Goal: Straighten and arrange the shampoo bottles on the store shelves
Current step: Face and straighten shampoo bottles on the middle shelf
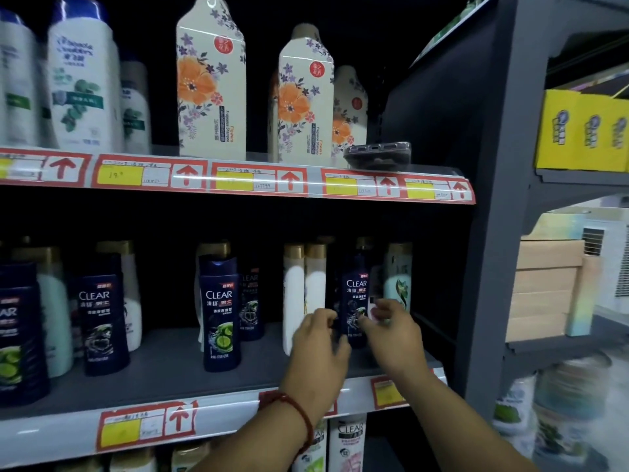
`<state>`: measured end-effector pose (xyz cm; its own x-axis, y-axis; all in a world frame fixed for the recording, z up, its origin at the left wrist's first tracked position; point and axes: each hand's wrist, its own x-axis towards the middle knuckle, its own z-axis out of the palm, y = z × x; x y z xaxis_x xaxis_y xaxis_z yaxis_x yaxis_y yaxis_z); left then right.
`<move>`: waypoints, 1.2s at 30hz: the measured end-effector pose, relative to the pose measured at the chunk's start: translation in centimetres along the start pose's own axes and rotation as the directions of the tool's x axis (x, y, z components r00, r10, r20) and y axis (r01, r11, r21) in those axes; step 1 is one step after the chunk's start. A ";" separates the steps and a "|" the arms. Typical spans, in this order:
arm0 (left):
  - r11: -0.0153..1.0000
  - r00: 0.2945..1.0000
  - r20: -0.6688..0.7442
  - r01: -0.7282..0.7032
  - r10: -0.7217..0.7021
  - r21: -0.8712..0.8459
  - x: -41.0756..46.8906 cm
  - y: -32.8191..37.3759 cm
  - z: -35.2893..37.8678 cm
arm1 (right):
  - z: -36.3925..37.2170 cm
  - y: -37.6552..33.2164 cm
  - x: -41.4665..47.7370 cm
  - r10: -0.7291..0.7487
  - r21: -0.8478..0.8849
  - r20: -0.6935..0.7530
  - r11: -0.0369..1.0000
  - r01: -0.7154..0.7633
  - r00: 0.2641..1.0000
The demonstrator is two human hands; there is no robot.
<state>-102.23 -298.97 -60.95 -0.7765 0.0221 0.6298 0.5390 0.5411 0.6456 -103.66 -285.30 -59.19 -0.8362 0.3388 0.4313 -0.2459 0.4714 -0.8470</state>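
Note:
Both my hands are on the middle shelf [177, 369], at its right end. My left hand [320, 342] and my right hand [391, 328] grip a dark blue Clear shampoo bottle [355, 291] from either side; it stands upright. White bottles with gold caps [304, 287] stand just to its left, a pale green bottle [398, 284] to its right. More dark blue Clear bottles [219, 311] stand further left. Floral cream bottles [211, 80] and white bottles [81, 76] line the upper shelf.
A phone in a clear case [377, 156] lies on the upper shelf's right edge. The grey shelf upright [490, 233] stands right of my hands. Yellow boxes [582, 131] and stacked cartons [544, 287] fill the neighbouring rack. More bottles [347, 441] sit on the shelf below.

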 end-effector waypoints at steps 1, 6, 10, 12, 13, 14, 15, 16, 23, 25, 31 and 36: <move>0.999 0.998 0.047 0.038 -0.039 0.020 0.5 0.3 0.6 | 0.0 0.1 0.3 0.028 0.047 0.031 0.998 -0.030 0.999; 0.979 0.975 0.080 0.206 -0.206 0.005 3.1 1.2 2.3 | 0.5 1.1 1.7 0.090 0.147 0.121 0.983 -0.107 0.989; 0.967 0.972 0.029 0.237 -0.235 -0.091 3.3 1.1 2.4 | 0.0 1.4 1.4 0.093 0.168 0.073 0.980 -0.104 0.993; 0.967 0.973 -0.010 0.227 -0.230 -0.119 2.7 1.2 2.1 | -0.7 1.1 0.8 0.081 0.171 0.058 0.981 -0.090 0.995; 0.966 0.973 -0.039 0.219 -0.226 -0.135 2.4 1.3 1.8 | -1.0 0.9 0.3 0.072 0.175 0.055 0.981 -0.080 0.996; 0.964 0.972 -0.067 0.214 -0.226 -0.157 2.0 1.6 1.3 | -1.3 0.5 -0.1 0.059 0.180 0.055 0.981 -0.068 0.997; 0.960 0.970 -0.087 0.207 -0.226 -0.190 1.6 2.0 0.8 | -1.4 0.1 -0.7 0.047 0.186 0.053 0.981 -0.056 0.998; 0.955 0.970 -0.098 0.196 -0.222 -0.222 1.1 2.5 -0.1 | -1.6 -0.4 -1.3 0.031 0.193 0.050 0.980 -0.040 0.998; 0.946 0.982 -0.124 0.101 -0.145 -0.309 -3.5 3.9 -9.3 | 0.5 -6.1 -6.4 -0.090 0.264 0.141 0.963 0.050 0.986; 0.948 0.977 -0.156 0.094 -0.147 -0.304 -4.5 3.1 -12.6 | 2.5 -8.2 -8.1 -0.119 0.277 0.190 0.959 0.063 0.974; 0.967 0.954 -0.239 0.129 -0.181 -0.220 -6.4 -1.7 -22.8 | 11.1 -14.6 -12.4 -0.201 0.291 0.280 0.950 0.117 0.939; 0.968 0.936 -0.266 0.195 -0.232 -0.159 -6.1 -6.1 -28.1 | 17.5 -17.7 -14.3 -0.234 0.273 0.315 0.951 0.149 0.920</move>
<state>-91.63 -326.07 -56.57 -0.7648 -0.3280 0.5546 0.4225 0.3946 0.8160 -95.93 -312.69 -55.83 -0.8658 -0.0553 0.4973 -0.4919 0.2765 -0.8256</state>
